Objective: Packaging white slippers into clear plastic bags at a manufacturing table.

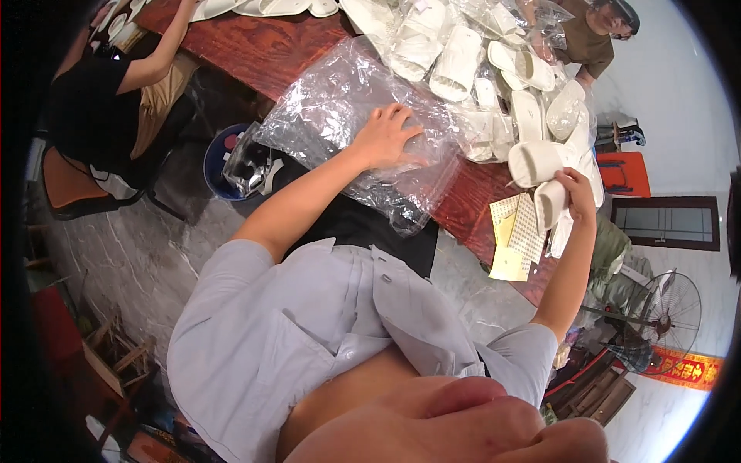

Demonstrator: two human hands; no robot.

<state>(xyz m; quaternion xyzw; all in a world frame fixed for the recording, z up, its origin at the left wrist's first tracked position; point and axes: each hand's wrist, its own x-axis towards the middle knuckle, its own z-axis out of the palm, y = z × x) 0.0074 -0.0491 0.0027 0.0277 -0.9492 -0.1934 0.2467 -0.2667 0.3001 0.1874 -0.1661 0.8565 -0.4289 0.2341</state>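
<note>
My left hand [390,137] lies with spread fingers on a large clear plastic bag [316,108] that hangs over the near edge of the red-brown wooden table [247,46]. At the table's right end my right hand [577,193] is closed on a white slipper [551,204]. Another white slipper [534,163] lies right against its fingertips. Beyond my hands is a heap of white slippers [457,63], some of them inside clear plastic. Sheets of small yellow stickers [511,245] lie beside the held slipper, at the table's near edge.
A blue bucket [220,171] with plastic scraps stands on the floor at the left. One person in black [89,100] sits on a chair at the left; another person [584,38] is beyond the heap. A standing fan [665,318] and a red stool [624,174] are at the right.
</note>
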